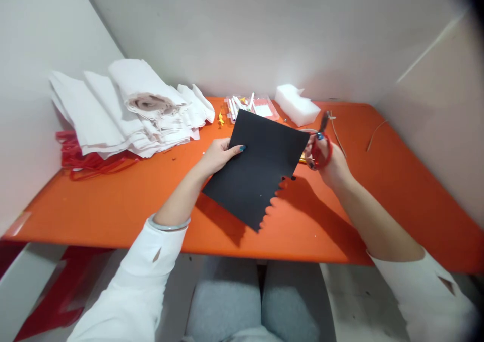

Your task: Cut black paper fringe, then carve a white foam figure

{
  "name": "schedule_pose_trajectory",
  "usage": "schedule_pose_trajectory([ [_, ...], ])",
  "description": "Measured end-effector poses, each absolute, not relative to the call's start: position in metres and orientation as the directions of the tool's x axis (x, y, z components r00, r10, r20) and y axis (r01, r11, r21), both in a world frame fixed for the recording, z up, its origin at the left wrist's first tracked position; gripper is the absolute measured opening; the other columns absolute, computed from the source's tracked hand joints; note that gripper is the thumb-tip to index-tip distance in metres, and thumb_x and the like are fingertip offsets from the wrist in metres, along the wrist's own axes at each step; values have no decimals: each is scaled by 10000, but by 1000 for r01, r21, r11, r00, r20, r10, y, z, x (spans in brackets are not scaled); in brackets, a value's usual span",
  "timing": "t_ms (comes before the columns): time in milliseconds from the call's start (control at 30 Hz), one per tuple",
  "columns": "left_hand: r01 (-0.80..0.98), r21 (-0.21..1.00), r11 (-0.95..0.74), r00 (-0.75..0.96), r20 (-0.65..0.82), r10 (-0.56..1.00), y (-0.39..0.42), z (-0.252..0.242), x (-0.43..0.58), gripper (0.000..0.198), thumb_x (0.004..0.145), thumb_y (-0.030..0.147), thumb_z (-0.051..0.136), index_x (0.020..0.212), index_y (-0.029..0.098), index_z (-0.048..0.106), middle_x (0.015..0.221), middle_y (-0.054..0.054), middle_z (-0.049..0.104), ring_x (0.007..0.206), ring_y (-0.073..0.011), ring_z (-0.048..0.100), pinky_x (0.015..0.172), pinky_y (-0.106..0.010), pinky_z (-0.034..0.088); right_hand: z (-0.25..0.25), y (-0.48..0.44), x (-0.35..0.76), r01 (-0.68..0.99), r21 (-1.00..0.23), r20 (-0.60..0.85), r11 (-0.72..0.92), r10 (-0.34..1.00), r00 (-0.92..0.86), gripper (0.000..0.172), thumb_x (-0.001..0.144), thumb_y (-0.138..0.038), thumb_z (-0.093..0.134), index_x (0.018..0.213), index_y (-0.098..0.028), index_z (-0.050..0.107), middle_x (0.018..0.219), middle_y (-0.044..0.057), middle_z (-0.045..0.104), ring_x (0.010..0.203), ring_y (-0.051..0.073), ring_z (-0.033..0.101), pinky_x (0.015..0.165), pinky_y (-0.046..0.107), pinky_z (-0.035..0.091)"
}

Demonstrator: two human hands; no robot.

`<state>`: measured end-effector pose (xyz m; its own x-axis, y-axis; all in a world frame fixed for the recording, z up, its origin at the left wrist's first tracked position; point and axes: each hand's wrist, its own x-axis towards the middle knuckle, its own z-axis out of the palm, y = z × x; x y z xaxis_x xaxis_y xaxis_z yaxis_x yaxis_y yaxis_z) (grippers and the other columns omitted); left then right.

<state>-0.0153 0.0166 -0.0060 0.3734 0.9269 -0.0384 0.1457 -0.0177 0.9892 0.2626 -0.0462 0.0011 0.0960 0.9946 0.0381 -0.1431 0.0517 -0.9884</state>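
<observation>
Above the front half of the bright orange counter, seen from the head, a large black rectangular sheet is held up at a tilt, its lowest corner towards the front edge. The left hand is clamped on the sheet's left side, thumb on top. The right hand is closed around a pair of red-handled scissors, blades aimed at the counter's back edge rather than at the sheet. Its fingertips are at the sheet's upper right corner; whether they pinch it, I cannot tell.

Scallops notch the lower part of the sheet's right side, while the upper part runs straight. With a one-sided grip, the free side could sag or swing under the blades, making uneven scallops. Turning the scissors with fingers so close to the corner might nick the sheet or a finger.

Towards the counter's back left corner lies a heap of folded white sheets on crumpled red material. Along the back edge sit a clear plastic box and a white foam block.
</observation>
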Motion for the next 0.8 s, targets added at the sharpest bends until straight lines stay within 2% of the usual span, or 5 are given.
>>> schedule_pose_trajectory([
  [100, 246, 969, 5, 428, -113, 897, 14, -1, -21, 478, 637, 530, 757, 863, 119, 664, 797, -59, 709, 669, -185, 656, 567, -249, 521, -2, -44, 281, -6, -1000, -27, -29, 978, -207, 395, 716, -568, 678, 762, -205, 531, 593, -36, 444, 461, 88, 369, 411, 229, 285],
  [233, 280, 959, -44, 324, -52, 945, 18, 3, -32, 473, 646, 534, 747, 869, 124, 671, 818, -65, 718, 683, -193, 658, 535, -235, 511, -1, -50, 300, 187, -982, -109, -25, 886, -451, 457, 789, -620, 576, 673, -181, 524, 618, -9, 468, 491, 95, 407, 456, 244, 318],
  [333, 266, 960, -83, 222, 23, 975, 23, 3, -38, 467, 634, 534, 755, 841, 125, 670, 797, -60, 716, 674, -192, 655, 528, -231, 510, 7, -55, 305, 265, -962, -190, -60, 846, -499, 474, 807, -635, 537, 670, -181, 528, 576, -14, 452, 462, 88, 373, 424, 236, 276],
  [533, 264, 958, -113, 214, 56, 975, 21, 1, -34, 447, 653, 530, 744, 859, 139, 682, 804, -52, 713, 673, -188, 655, 527, -226, 504, 21, -66, 293, 523, -814, -544, -253, 646, -535, 380, 847, -534, 558, 1008, -190, 583, 603, -33, 470, 477, 85, 383, 437, 216, 328],
  [800, 294, 948, -120, 248, 46, 968, 16, -1, -27, 438, 688, 532, 718, 866, 134, 673, 781, -43, 708, 643, -172, 644, 496, -210, 489, 24, -70, 284, 540, -807, -549, -240, 643, -535, 300, 852, -472, 573, 926, -185, 531, 611, -41, 458, 464, 77, 378, 445, 225, 329],
])
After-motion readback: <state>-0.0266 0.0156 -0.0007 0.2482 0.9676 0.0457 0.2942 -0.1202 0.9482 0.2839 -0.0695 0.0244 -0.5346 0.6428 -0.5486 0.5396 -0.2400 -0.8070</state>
